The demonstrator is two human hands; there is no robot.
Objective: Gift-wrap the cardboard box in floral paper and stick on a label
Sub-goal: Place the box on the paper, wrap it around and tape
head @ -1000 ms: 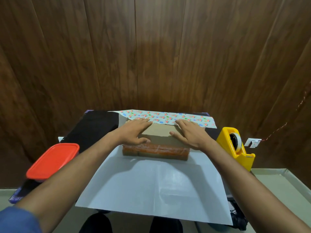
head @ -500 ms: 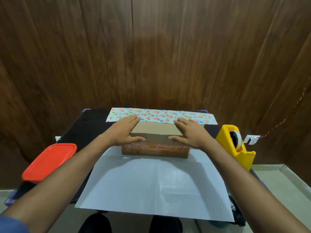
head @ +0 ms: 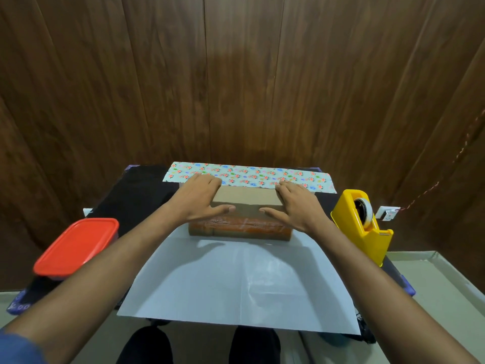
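- Two bare hands lie flat on top of the cardboard box (head: 246, 199) in the head view, one at each end.
- Left hand (head: 198, 197) rests on the box's left end, fingers straight and close together pointing away from the person, thumb stretched along the near top edge; it grips nothing.
- Right hand (head: 294, 203) rests on the right end in the mirrored pose, fingers straight, thumb pointing in toward the left thumb; it grips nothing either.
- Between the two thumbs a bare strip of the brown top shows.
- Brown tape, glossy and wrinkled, runs across the box's near side.
- Under the box lies the floral paper (head: 241, 279), white side up, spreading toward the person and hanging past the near edge of the table.
- Behind the box the paper's far edge (head: 249, 176) shows its printed flowers; the fingertips of both hands reach that printed strip.
- Black cloth (head: 141, 190) covers the table (head: 441, 290) beneath the paper.
- To the right, just beside the paper, stands a yellow tape dispenser (head: 363, 224) with a roll in it.
- To the left sits a container with a red lid (head: 76, 245), apart from the paper.
- Dark wood panelling (head: 236, 74) fills the background.
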